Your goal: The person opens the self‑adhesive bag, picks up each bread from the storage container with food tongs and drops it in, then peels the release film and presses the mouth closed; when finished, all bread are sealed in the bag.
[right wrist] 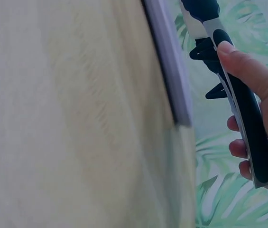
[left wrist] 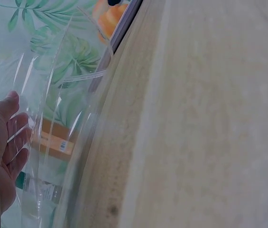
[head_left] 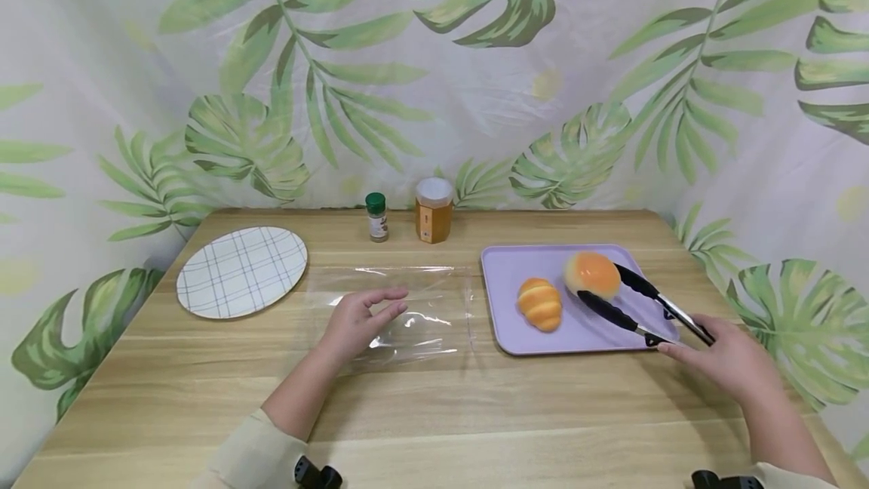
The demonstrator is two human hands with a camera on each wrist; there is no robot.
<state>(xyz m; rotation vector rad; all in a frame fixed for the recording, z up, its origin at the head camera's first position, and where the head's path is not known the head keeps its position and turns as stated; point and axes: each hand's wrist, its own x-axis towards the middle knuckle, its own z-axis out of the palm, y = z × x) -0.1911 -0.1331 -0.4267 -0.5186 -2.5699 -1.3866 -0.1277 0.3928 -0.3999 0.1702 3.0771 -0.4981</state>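
One left hand [head_left: 358,321], fingers loose, is over a flat, clear plastic bag [head_left: 431,323]; rightward, toward the far edge of the rectangular lilac tray [head_left: 512,261], a round, orange-topped bun [head_left: 593,275] sits between black-tipped metal tongs [head_left: 613,314], beyond and left of the nearer right hand [head_left: 732,361] gripping them.

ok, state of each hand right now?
Left hand: open, by the clear plastic bag.
Right hand: holding the tongs, their tips either side of the bun.
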